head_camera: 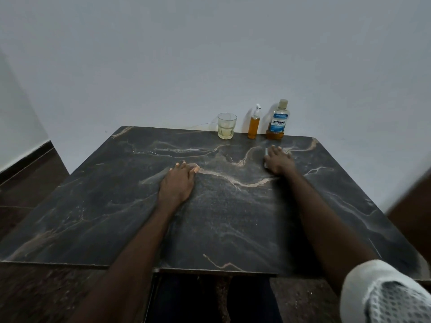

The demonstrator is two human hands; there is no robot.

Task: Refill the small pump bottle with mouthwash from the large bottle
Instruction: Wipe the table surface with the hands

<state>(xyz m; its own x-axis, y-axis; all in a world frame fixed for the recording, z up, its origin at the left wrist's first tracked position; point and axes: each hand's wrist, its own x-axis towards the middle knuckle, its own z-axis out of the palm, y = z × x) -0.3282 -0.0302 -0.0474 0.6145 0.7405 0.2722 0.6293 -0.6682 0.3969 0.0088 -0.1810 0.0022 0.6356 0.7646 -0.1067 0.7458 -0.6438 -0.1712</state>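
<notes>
The small pump bottle (253, 123), holding amber liquid under a white pump, stands upright at the table's far edge. Right beside it is the large mouthwash bottle (277, 121) with a blue and white label, cap on, amber liquid low in its base. My left hand (178, 183) lies flat on the dark marble table (221, 217) near the middle, fingers straight. My right hand (277, 160) rests palm down just in front of the large bottle; a small pale thing (266, 152) peeks out under its fingers, and I cannot make out what it is.
A clear glass (227, 126) with a little pale liquid stands left of the pump bottle. A plain wall rises right behind the three items. Dark floor lies to the left, and a white patterned sleeve (384, 297) shows at the lower right.
</notes>
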